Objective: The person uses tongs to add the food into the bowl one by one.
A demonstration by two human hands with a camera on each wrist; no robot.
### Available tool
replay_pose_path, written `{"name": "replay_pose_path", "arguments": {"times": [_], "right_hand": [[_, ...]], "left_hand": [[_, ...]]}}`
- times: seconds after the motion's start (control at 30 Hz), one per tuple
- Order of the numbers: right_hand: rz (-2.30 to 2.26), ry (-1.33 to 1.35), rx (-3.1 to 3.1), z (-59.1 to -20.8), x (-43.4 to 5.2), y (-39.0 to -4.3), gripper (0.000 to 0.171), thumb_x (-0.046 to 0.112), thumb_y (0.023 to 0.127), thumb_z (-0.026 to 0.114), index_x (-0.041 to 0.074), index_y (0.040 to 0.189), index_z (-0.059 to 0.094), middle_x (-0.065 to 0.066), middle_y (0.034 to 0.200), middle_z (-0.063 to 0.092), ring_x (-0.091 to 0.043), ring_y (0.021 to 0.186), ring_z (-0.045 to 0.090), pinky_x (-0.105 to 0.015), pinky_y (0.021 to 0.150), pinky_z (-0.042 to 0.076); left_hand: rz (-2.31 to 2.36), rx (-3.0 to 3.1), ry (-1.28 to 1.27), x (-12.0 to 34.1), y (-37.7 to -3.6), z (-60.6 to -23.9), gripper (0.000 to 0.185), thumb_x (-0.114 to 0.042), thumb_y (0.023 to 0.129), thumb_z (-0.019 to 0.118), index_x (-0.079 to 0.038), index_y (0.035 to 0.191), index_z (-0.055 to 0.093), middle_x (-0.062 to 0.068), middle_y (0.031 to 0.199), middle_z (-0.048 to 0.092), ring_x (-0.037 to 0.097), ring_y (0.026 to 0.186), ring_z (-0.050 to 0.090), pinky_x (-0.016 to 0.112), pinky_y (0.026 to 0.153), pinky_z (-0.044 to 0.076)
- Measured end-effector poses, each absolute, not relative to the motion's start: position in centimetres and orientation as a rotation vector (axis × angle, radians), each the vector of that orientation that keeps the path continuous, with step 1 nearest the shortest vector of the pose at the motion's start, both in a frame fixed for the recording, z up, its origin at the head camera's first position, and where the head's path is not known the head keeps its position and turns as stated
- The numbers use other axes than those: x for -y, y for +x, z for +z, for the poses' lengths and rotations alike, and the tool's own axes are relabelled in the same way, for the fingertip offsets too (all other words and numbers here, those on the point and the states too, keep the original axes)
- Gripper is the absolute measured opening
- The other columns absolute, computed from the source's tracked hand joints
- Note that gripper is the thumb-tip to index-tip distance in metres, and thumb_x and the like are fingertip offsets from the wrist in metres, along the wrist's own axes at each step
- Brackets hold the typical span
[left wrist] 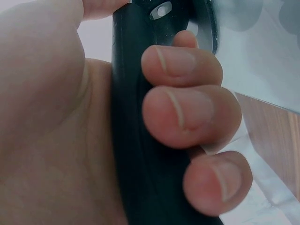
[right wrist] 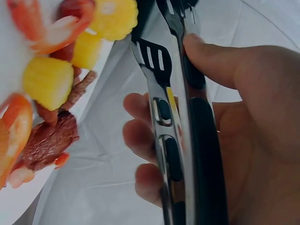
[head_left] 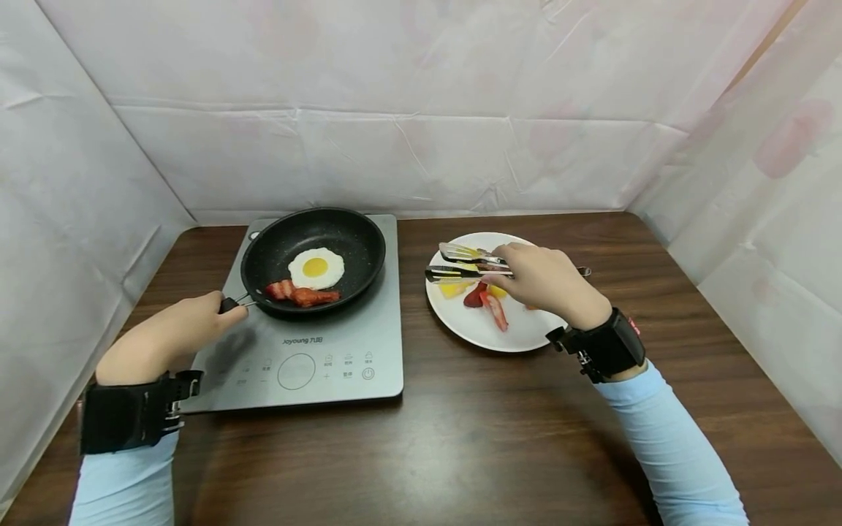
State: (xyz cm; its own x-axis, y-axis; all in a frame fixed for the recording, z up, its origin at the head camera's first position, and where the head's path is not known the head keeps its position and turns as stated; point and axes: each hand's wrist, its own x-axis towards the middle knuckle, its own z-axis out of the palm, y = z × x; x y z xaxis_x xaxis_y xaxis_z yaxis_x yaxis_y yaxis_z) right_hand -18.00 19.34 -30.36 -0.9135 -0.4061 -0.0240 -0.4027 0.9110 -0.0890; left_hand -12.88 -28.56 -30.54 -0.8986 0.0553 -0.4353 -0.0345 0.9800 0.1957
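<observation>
My left hand point(head_left: 176, 330) grips the black handle point(left wrist: 140, 145) of a frying pan point(head_left: 329, 232), fingers curled round it in the left wrist view. The pan sits on an induction cooker point(head_left: 388, 358). A fried egg point(head_left: 332, 272) lies in it, beside strips of bacon point(head_left: 314, 297). With my right hand point(head_left: 551, 281) I hold metal tongs with black grips point(right wrist: 206, 150), thumb on one arm and fingers round the other. The slotted tips are slightly apart with nothing between them, over the white plate point(head_left: 526, 337). Corn chunks point(right wrist: 49, 84), browned meat point(right wrist: 51, 143) and red pepper pieces point(right wrist: 16, 124) lie on the plate.
The cooker and plate stand side by side on a dark wooden table point(head_left: 460, 438). White sheeting point(head_left: 421, 161) closes off the back and both sides. Touch controls point(head_left: 296, 371) line the cooker's front.
</observation>
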Motion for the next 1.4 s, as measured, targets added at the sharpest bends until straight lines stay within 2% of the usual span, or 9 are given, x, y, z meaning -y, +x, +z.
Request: {"name": "replay_pose_path", "arguments": {"times": [0.17,0.23,0.43,0.67,0.9,1.0,1.17,1.27,1.4], "right_hand": [[-0.107,-0.64,-2.996,-30.8,-19.7,-18.4,0.055,0.044,0.1,0.062,0.009,0.142,0.057,-0.009,0.137,0.067,-0.027,0.114,0.07,-0.054,0.084,0.057],[-0.118,-0.645,-2.989,-30.9,-19.9,-18.4,0.053,0.042,0.099,0.063,0.01,0.141,0.058,-0.008,0.135,0.068,-0.026,0.111,0.07,-0.054,0.083,0.057],[-0.103,-0.718,-3.006,-31.1,-20.4,-18.5,0.043,0.033,0.095,0.072,0.011,0.131,0.062,-0.008,0.117,0.071,-0.023,0.094,0.07,-0.047,0.072,0.056],[-0.094,-0.75,-3.017,-31.3,-20.5,-18.6,0.037,0.023,0.089,0.079,0.013,0.123,0.065,-0.006,0.104,0.072,-0.02,0.087,0.067,-0.04,0.063,0.053],[-0.113,-0.707,-2.983,-31.6,-20.1,-18.8,0.05,0.028,0.091,0.077,0.021,0.138,0.064,-0.004,0.114,0.074,-0.019,0.088,0.067,-0.04,0.063,0.053],[-0.099,-0.724,-3.005,-31.7,-20.1,-18.8,0.048,0.028,0.092,0.075,0.025,0.139,0.064,-0.002,0.103,0.075,-0.017,0.076,0.064,-0.036,0.055,0.048],[-0.047,-0.777,-3.081,-31.8,-20.3,-18.8,0.038,0.024,0.093,0.074,0.027,0.131,0.071,0.002,0.079,0.071,-0.017,0.059,0.054,-0.031,0.047,0.039],[-0.044,-0.805,-3.094,-31.8,-20.4,-18.8,0.038,0.024,0.092,0.074,0.028,0.13,0.071,0.003,0.076,0.07,-0.017,0.058,0.052,-0.03,0.046,0.037],[-0.054,-0.821,-3.09,-31.9,-20.4,-18.8,0.04,0.026,0.092,0.076,0.027,0.131,0.071,0.003,0.078,0.071,-0.016,0.057,0.051,-0.03,0.045,0.036]], "left_hand": [[0.276,-2.682,0.032,28.5,-12.8,-30.4,0.08,-0.045,0.105,0.032,0.029,0.138,0.029,0.049,0.128,0.051,0.055,0.113,0.06,0.062,0.09,0.052],[0.275,-2.682,0.043,28.5,-12.7,-30.4,0.08,-0.045,0.106,0.031,0.029,0.139,0.028,0.049,0.129,0.05,0.058,0.115,0.058,0.063,0.091,0.051],[0.28,-2.683,0.054,28.5,-12.5,-30.4,0.08,-0.044,0.107,0.032,0.029,0.138,0.028,0.05,0.131,0.048,0.06,0.119,0.055,0.065,0.094,0.049],[0.285,-2.69,0.039,28.5,-12.6,-30.5,0.078,-0.044,0.106,0.033,0.027,0.136,0.031,0.047,0.126,0.054,0.056,0.113,0.06,0.062,0.089,0.051],[0.288,-2.699,0.049,28.5,-12.6,-30.6,0.078,-0.043,0.106,0.033,0.029,0.137,0.03,0.049,0.127,0.052,0.057,0.114,0.059,0.063,0.09,0.051],[0.288,-2.7,0.051,28.6,-12.6,-30.6,0.078,-0.043,0.106,0.033,0.029,0.137,0.03,0.049,0.128,0.051,0.057,0.114,0.059,0.063,0.091,0.051],[0.284,-2.69,0.044,28.6,-12.6,-30.7,0.08,-0.043,0.106,0.031,0.029,0.138,0.028,0.05,0.131,0.049,0.058,0.116,0.058,0.064,0.092,0.05],[0.279,-2.686,0.039,28.6,-12.6,-30.7,0.081,-0.044,0.105,0.031,0.029,0.139,0.028,0.05,0.133,0.046,0.059,0.118,0.056,0.065,0.095,0.049],[0.293,-2.683,0.033,28.6,-12.6,-30.7,0.078,-0.043,0.104,0.031,0.028,0.136,0.031,0.048,0.129,0.051,0.052,0.109,0.06,0.063,0.091,0.05]]}}
